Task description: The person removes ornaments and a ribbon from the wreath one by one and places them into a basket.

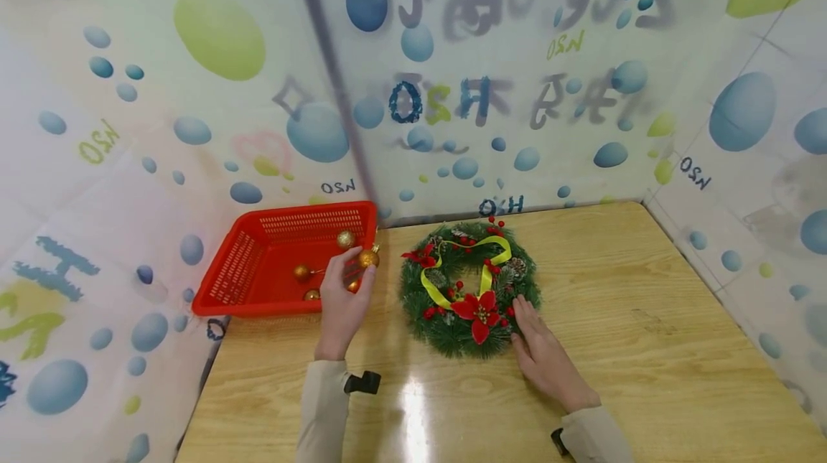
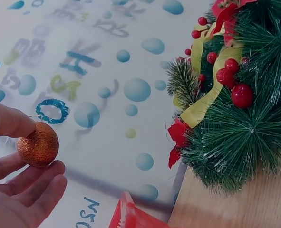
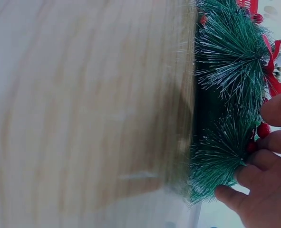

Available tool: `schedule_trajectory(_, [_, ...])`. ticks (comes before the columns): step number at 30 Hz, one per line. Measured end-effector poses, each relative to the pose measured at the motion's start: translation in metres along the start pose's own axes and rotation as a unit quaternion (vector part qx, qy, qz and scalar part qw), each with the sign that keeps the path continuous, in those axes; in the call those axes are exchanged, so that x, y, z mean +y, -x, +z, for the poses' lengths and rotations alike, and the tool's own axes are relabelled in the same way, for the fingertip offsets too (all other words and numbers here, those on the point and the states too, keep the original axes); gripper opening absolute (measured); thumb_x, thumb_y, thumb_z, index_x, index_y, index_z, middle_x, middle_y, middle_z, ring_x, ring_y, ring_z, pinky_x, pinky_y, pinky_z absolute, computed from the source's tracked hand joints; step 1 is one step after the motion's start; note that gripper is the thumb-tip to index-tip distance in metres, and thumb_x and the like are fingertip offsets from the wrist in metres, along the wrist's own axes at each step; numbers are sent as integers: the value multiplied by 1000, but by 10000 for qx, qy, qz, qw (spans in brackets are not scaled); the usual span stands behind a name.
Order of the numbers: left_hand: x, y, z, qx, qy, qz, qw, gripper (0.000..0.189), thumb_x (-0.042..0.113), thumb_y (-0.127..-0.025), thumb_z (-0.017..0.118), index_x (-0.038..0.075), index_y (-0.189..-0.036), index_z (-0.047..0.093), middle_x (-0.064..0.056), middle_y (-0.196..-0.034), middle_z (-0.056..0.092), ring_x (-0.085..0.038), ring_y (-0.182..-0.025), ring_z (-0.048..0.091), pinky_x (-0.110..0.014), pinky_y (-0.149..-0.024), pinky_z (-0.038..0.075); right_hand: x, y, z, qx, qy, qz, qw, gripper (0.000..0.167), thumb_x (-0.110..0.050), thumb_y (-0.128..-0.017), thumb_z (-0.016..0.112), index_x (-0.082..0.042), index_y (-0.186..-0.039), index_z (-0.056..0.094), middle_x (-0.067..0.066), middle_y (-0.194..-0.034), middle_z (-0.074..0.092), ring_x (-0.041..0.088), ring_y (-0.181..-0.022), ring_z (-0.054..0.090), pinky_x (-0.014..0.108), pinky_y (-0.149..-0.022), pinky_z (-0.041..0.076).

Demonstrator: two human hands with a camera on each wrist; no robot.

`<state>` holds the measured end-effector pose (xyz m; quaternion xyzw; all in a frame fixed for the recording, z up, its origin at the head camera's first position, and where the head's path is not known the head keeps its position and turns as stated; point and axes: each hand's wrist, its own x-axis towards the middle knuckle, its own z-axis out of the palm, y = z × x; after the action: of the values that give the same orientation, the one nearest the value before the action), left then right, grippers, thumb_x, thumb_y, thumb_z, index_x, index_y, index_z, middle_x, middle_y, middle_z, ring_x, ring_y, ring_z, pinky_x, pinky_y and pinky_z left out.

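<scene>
My left hand (image 1: 344,302) pinches a gold glitter Christmas ball (image 1: 369,258) between thumb and fingers, over the right side of the red basket (image 1: 268,309). Up close in the left wrist view, the ball (image 2: 41,145) looks coppery and grainy. A green Christmas wreath (image 1: 423,326) lies to the right, dressed with red poinsettias (image 1: 479,314), red berries, pinecones and a yellow ribbon (image 1: 434,291). On its lower right edge rests my right hand (image 1: 545,355), fingers mostly straight. In the right wrist view those fingertips (image 3: 228,195) touch the needles beside a red berry (image 3: 263,129).
Several more gold balls lie in the basket, among them a pale glittery one (image 1: 345,239) and a darker one (image 1: 301,273). The wooden table (image 1: 652,319) meets a wall covering (image 1: 258,90) printed with blue and green drops along its back.
</scene>
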<state>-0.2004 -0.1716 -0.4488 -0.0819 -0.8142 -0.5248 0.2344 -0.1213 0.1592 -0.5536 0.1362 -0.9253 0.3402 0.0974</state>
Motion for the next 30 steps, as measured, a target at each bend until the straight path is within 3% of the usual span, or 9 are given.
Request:
schedule_trajectory(3, [-6,-2,-3,13,-33,54,10000,36,11,-95,71,7,-130,63,-13,-120,63,-28,-107,66,-53,-93,56,-1,1,0,-5,-29,20,10000,60,-9,-104,53,6,-156,28,25,-164,27,44,-151,28,55,-119,27])
schedule_trajectory(8, [-15,-5,-14,186,-133,-22,9997,36,11,-95,71,5,-130,63,-13,-120,63,-29,-108,63,-49,-95,55,-1,1,0,-6,-47,28,10000,60,-10,-104,53,6,-156,28,24,-164,27,44,-151,28,39,-124,18])
schedule_trajectory(15, [-35,-13,-35,148,-215,-504,9984,38,14,-98,67,4,-134,59,-14,-127,59,-29,-114,60,-49,-101,52,-2,1,0,13,-48,41,10000,59,-10,-104,53,6,-156,28,24,-164,27,44,-151,28,51,-120,25])
schedule_trajectory(18, [-46,-17,-46,124,-280,-738,9968,40,17,-100,65,4,-137,56,-14,-131,59,-29,-117,59,-50,-103,50,-2,1,0,64,-50,-3,10000,59,-10,-104,53,7,-156,29,25,-163,28,46,-150,29,35,-124,18])
schedule_trajectory(21, [-56,-21,-58,119,-416,-935,9947,42,21,-101,64,4,-139,55,-14,-133,58,-30,-119,58,-49,-104,50,-2,1,0,95,-72,-40,9999,59,-10,-104,53,7,-155,30,26,-163,28,47,-149,29,15,-119,6])
schedule_trajectory(25, [-70,-28,-72,202,-572,-1102,9921,43,22,-101,63,5,-139,54,-15,-133,59,-28,-119,59,-30,-100,53,-2,0,1,36,-119,5,9999,59,-10,-104,52,7,-156,28,25,-164,26,45,-150,28,8,-115,0])
schedule_trajectory(28, [-81,-33,-81,261,-652,-1253,9896,43,22,-102,62,5,-140,54,-16,-133,59,-27,-118,59,-11,-91,47,-2,-1,1,-4,-126,55,9999,60,-10,-104,52,7,-156,27,25,-164,25,45,-151,27,8,-114,-1])
schedule_trajectory(30, [-88,-36,-86,279,-719,-1374,9875,43,22,-102,61,5,-140,53,-16,-133,58,-28,-119,59,-5,-86,44,-2,-1,1,14,-109,52,9999,60,-9,-104,53,7,-156,28,25,-164,25,45,-150,27,6,-114,-1])
